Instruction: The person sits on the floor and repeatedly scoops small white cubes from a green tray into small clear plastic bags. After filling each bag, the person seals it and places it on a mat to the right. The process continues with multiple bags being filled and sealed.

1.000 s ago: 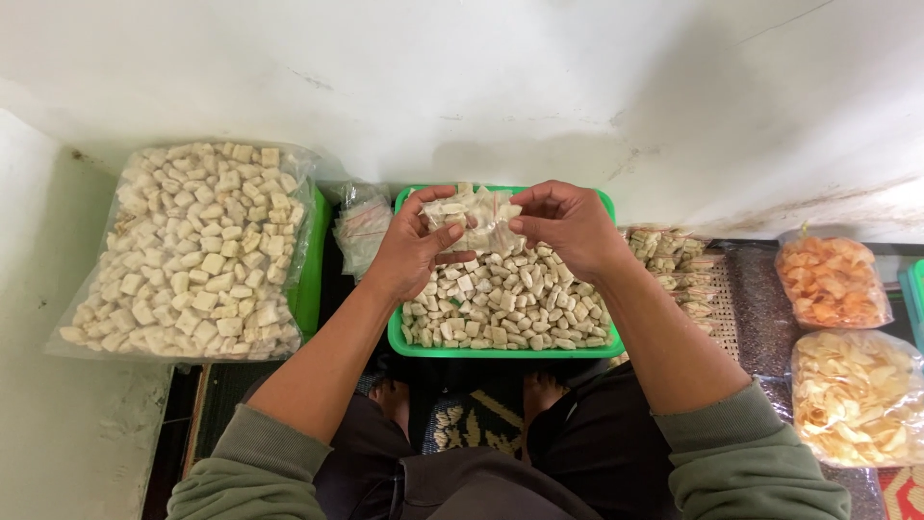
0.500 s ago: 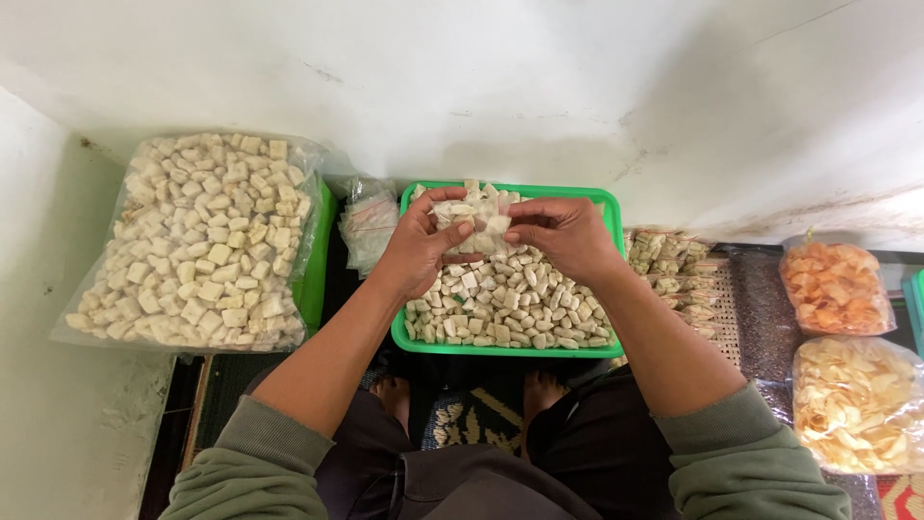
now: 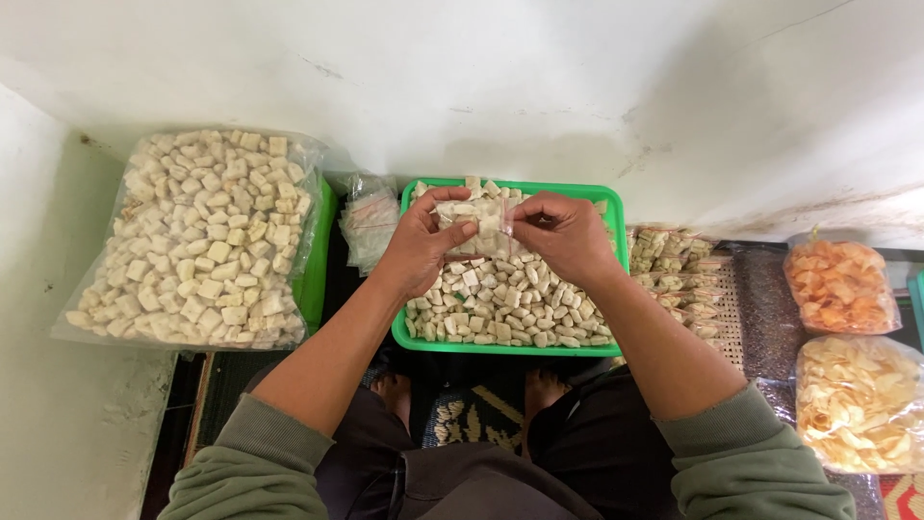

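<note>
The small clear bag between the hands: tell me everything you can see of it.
The small clear bag is thin see-through plastic, partly filled with pale cream, blocky snack pieces. It is held up over the far end of the green tray, which holds loose pieces of the same kind. The left hand grips its left side, the right hand pinches its right upper edge. Whether its mouth is sealed cannot be told.

Far left: you have a large clear bag of pale cubes (image 3: 197, 241) against the wall.
Beside it: small clear packets (image 3: 371, 221), stacked.
Right edge: bag of orange crackers (image 3: 840, 284) above bag of yellow crackers (image 3: 857, 404).
Between: filled small packs (image 3: 679, 274).
</note>
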